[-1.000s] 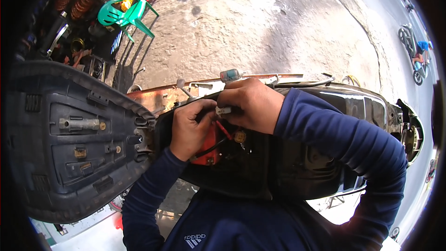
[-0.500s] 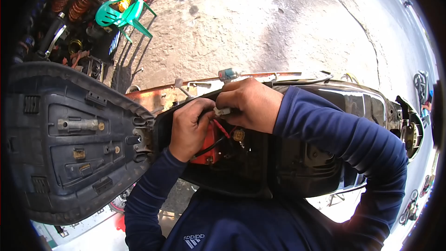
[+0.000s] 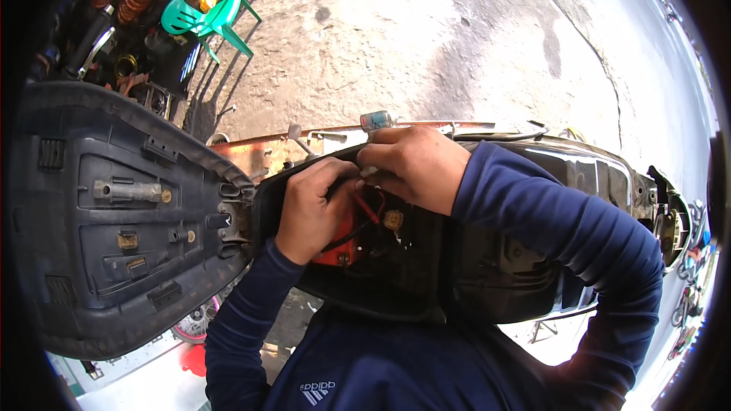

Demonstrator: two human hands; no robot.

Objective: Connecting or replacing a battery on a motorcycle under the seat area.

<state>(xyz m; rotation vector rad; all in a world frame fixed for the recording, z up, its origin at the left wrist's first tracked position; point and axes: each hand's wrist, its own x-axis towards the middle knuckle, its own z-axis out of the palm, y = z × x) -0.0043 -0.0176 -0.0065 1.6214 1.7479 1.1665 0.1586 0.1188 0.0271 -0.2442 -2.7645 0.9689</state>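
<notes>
My right hand [image 3: 419, 167] pinches a small whitish piece [image 3: 368, 173], perhaps a wire connector, mostly covered by its fingers. Right beside it, my left hand [image 3: 314, 205] has thumb and fingers pressed together; a red wire [image 3: 371, 209] runs down from its fingertips, though the grip itself is hidden. Both hands are over the open under-seat compartment of a motorcycle. In there sit a red box-shaped part [image 3: 335, 256], partly behind my left hand, a black cable [image 3: 349, 238] and a yellowish connector [image 3: 393, 219].
The motorcycle's raised seat [image 3: 57, 221] lies tipped over at left, underside up. Beyond the compartment, a teal power tool [image 3: 376, 120] rests near an orange-brown metal edge [image 3: 247, 150]. A green plastic chair [image 3: 209, 19] stands on the ground at far left, beside stacked parts.
The whitish piece shows less between my right fingers, and my fingertips have shifted slightly. The whole view has tilted a little; both hands stay over the compartment.
</notes>
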